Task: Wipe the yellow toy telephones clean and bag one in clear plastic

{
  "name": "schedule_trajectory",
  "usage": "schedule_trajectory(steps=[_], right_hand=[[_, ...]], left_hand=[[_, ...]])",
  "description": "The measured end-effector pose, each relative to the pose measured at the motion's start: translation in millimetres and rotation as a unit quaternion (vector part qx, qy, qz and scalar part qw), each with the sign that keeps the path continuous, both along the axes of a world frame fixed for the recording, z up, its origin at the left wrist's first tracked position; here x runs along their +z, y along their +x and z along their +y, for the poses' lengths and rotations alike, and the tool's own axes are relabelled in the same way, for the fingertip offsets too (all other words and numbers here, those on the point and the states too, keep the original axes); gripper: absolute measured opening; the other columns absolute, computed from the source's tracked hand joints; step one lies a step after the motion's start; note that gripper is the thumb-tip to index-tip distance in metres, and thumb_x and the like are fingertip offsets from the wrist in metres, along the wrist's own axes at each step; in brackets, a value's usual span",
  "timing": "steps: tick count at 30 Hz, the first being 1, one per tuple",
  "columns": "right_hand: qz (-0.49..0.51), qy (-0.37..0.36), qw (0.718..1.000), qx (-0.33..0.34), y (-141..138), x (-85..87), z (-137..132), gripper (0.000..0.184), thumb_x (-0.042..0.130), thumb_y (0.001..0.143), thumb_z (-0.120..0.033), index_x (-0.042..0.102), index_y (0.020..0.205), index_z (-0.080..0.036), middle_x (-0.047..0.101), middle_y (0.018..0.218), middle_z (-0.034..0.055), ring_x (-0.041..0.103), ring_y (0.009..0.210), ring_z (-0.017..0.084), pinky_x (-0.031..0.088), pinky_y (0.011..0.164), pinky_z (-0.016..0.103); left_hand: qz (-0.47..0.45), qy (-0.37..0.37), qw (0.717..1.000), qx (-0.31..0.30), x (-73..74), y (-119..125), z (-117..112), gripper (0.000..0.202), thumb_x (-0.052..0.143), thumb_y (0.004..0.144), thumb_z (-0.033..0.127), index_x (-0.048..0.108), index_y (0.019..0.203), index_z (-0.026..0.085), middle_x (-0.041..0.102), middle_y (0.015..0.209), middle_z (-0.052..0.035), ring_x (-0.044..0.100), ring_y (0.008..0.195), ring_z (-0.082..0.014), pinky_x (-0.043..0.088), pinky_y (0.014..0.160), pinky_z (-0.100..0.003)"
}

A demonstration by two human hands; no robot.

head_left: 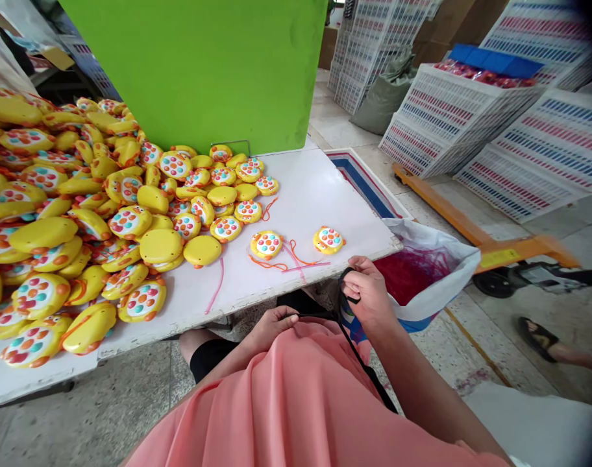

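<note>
My right hand (367, 288) is raised by the table's front corner, its fingers closed round a thin black strap (345, 326). The strap runs down across my pink top. Low over my lap, my left hand (275, 326) has its fingers pressed together at a black strip by the top; what exactly it pinches is partly hidden. On the white table (296, 188) just ahead lie a yellow toy with coloured buttons and an orange cord (267, 244), a similar yellow toy (328, 240), and crossed pink plastic strips (303, 264).
A large heap of yellow toys (152, 246) covers the table's left side. Behind stands a green board (203, 71). A white sack (452, 272) of red strands sits at the right corner. Beyond are an orange pallet jack (510, 250), stacked white crates (437, 107) and another person's sandalled foot (559, 350).
</note>
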State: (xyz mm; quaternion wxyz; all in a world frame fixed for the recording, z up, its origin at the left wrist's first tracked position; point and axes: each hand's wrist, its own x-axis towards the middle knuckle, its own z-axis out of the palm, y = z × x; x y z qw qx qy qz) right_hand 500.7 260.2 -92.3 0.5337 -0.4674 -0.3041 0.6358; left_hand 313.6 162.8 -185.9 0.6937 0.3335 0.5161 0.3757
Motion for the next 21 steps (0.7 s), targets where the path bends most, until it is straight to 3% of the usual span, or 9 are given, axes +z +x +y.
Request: schedule_trajectory(steps=[5,9,11,13,16,18,21], right_hand=[[-0.005,-0.025,1.000,0.006,1,-11.5,0,0.035,0.059,0.047,-0.009,0.055,0.079,-0.022,0.035,0.051,-0.0139,0.019,0.036,0.000,0.015,0.033,0.013],[-0.030,-0.070,0.995,0.070,9,-26.0,-2,0.028,0.070,0.055,-0.018,0.061,0.082,-0.019,0.038,0.048,-0.0116,0.026,0.035,0.002,0.015,0.032,0.015],[-0.040,-0.091,0.992,0.083,13,-31.3,0,0.024,0.073,0.064,-0.037,0.061,0.073,-0.018,0.039,0.047,-0.0087,0.034,0.037,0.005,0.023,0.032,0.017],[-0.038,-0.091,0.993,0.058,15,-34.8,2,0.041,0.068,0.070,-0.058,0.056,0.065,-0.019,0.048,0.052,-0.0039,0.048,0.047,0.010,0.041,0.042,0.020],[-0.075,-0.072,0.992,0.066,19,-37.1,-3,0.048,0.065,0.069,-0.068,0.056,0.068,-0.021,0.061,0.070,0.0010,0.059,0.067,0.014,0.051,0.063,0.027],[-0.133,-0.076,0.976,0.153,24,-37.0,-14,0.045,0.069,0.069,-0.063,0.061,0.073,-0.019,0.064,0.075,0.0026,0.058,0.067,0.015,0.048,0.062,0.027],[-0.235,-0.075,0.904,0.350,32,-34.4,-35,0.044,0.066,0.076,-0.059,0.065,0.072,-0.015,0.062,0.069,0.0026,0.052,0.061,0.013,0.040,0.055,0.024]], left_hand=[[0.015,0.004,0.999,0.029,3.3,-1,0,0.054,0.078,0.058,0.059,0.066,0.084,0.013,0.057,0.066,0.0024,0.046,0.061,-0.0097,0.035,0.060,-0.023],[0.026,0.001,0.997,0.072,4.9,-2,-1,0.054,0.073,0.063,0.061,0.063,0.085,0.014,0.049,0.056,0.0059,0.039,0.052,-0.0079,0.029,0.053,-0.022],[0.026,-0.002,0.996,0.084,3.9,-2,-1,0.055,0.072,0.063,0.063,0.063,0.085,0.013,0.048,0.054,0.0063,0.038,0.050,-0.0078,0.028,0.051,-0.022],[0.025,-0.003,0.995,0.092,2.6,-2,-2,0.056,0.072,0.062,0.063,0.062,0.086,0.013,0.048,0.054,0.0061,0.038,0.049,-0.0077,0.027,0.050,-0.022],[0.026,-0.001,0.994,0.104,1.5,-1,-2,0.058,0.072,0.061,0.063,0.061,0.087,0.013,0.050,0.056,0.0056,0.037,0.048,-0.0074,0.027,0.050,-0.022],[0.027,0.002,0.993,0.112,1.3,-1,-2,0.057,0.072,0.061,0.063,0.060,0.086,0.013,0.052,0.058,0.0051,0.039,0.049,-0.0078,0.029,0.051,-0.022],[0.027,0.000,0.993,0.114,0.8,0,-2,0.055,0.073,0.062,0.061,0.060,0.087,0.013,0.053,0.059,0.0046,0.043,0.051,-0.0086,0.032,0.052,-0.023]])
